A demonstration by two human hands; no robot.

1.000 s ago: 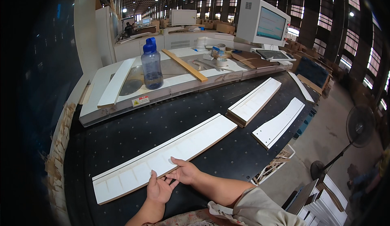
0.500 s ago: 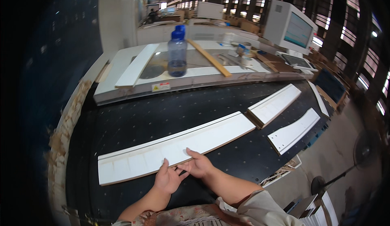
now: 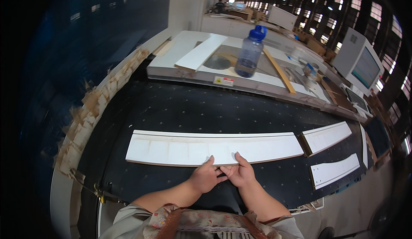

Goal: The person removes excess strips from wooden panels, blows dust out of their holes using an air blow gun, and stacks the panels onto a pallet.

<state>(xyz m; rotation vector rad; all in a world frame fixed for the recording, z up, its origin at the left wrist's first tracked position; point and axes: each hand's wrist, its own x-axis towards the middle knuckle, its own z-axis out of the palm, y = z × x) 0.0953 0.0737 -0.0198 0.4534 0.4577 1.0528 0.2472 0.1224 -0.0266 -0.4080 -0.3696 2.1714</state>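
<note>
A long white panel [image 3: 171,148] with a groove along its far side lies in front of me over the black table. My left hand [image 3: 205,177] is closed on its near edge, thumb on top and fingers curled below. Just to the right, my right hand [image 3: 241,173] grips the same edge the same way, and the fingertips of both hands meet under the board. Part of the fingers is hidden beneath it. Off the panel's right end sits a shorter white grooved board [image 3: 328,137]. Nearer me is a white board with small holes [image 3: 335,170].
The black dotted tabletop [image 3: 180,103] backs onto a pale machine ledge [image 3: 169,72]. On it stand a blue-capped water bottle [image 3: 249,53], a white strip [image 3: 201,52] and a wooden strip [image 3: 279,70]. A monitor [image 3: 359,60] is at far right. A rough, frayed edge [image 3: 101,95] runs along the left.
My view has turned left, so the table and ledge appear farther right and tilted differently. Both hands keep their hold on the long panel's near edge.
</note>
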